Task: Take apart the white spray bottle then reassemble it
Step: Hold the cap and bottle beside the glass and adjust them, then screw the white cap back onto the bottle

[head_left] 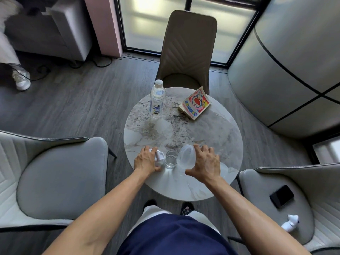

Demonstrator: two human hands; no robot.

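The white spray head (159, 156) is off the bottle and sits in my left hand (147, 160), whose fingers are closed on it near the table's front left. My right hand (204, 163) grips the translucent white bottle body (186, 157), tilted with its mouth toward a small clear glass (171, 159). The glass stands between my hands on the round marble table (217, 133).
A plastic water bottle (157, 99) stands at the table's far left and a comic book (196, 103) lies at its far right. A brown chair (187, 52) stands behind the table, with grey chairs at left (60, 173) and right. The right chair holds a phone (281, 196) and a white toy (290, 222).
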